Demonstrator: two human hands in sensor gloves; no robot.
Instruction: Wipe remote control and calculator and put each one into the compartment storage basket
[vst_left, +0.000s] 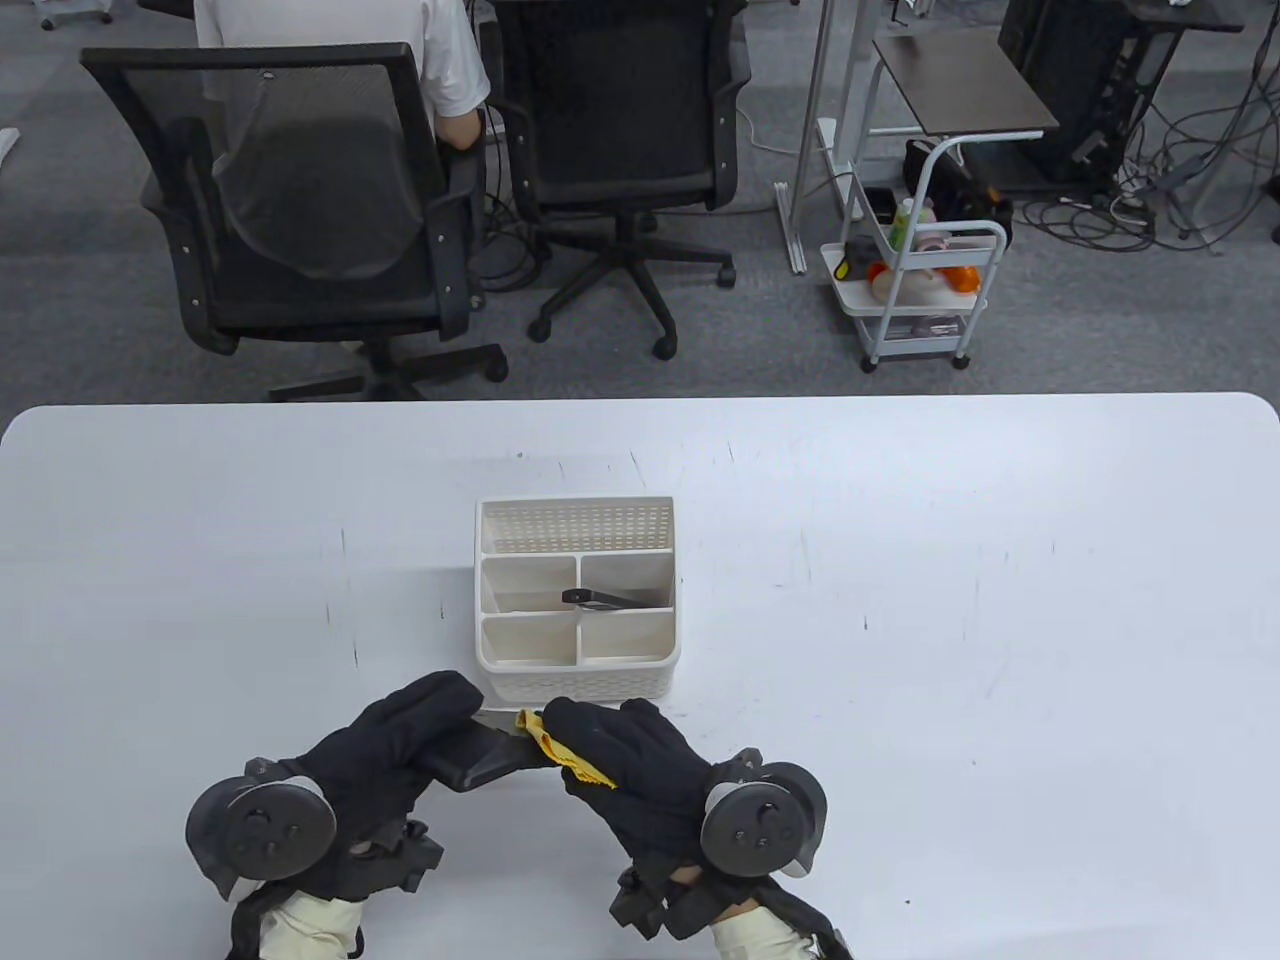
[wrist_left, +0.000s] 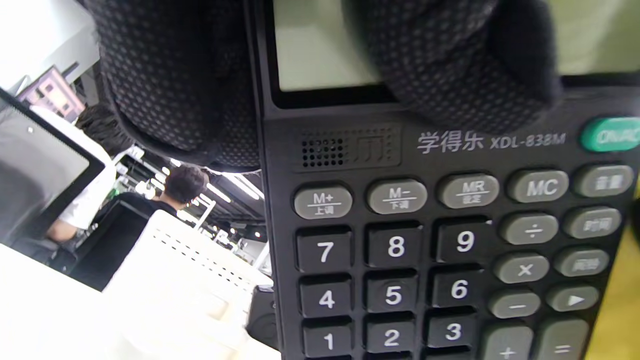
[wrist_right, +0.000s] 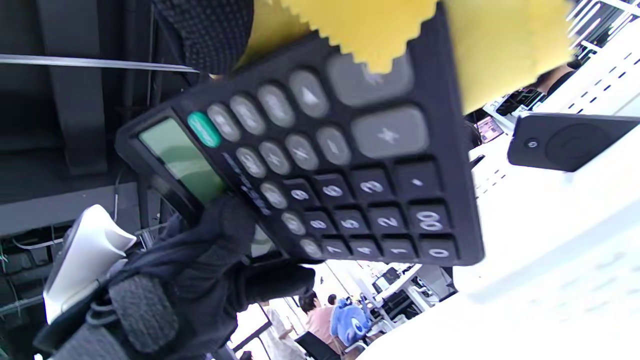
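My left hand grips a black calculator by its screen end, just in front of the white compartment basket. In the left wrist view its fingers curl over the display above the calculator's keys. My right hand pinches a yellow cloth against the calculator's other end. The right wrist view shows that cloth lying over the top keys of the calculator. A black remote control lies in the basket's middle right compartment, and the remote also shows from the right wrist.
The basket stands mid-table, close beyond both hands. Its other compartments hold nothing I can see. White tabletop spreads to both sides. Office chairs and a small cart stand on the floor beyond the far edge.
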